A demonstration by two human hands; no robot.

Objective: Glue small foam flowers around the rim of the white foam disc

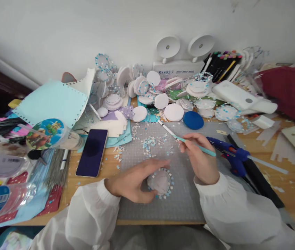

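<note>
My left hand (137, 180) curves around a small round white piece (159, 181) on the cutting mat, thumb at its near edge and fingers at its far edge. Tiny blue and white star-like bits ring the piece's rim. Between the thumb and fingers of my right hand (199, 152) is a slim teal pen-like stick (207, 150) with a white front part, pointing up and left. Its tip is over the far part of the mat, by loose blue and white bits (149, 143) scattered there.
The grey cutting mat (163, 211) lies before me. On the right rests a blue glue gun (232, 156) with a clear stick. Behind stand several white discs (174, 112) and a blue round pad (193, 120). Left are a phone (92, 152) and a plastic cup (69, 139).
</note>
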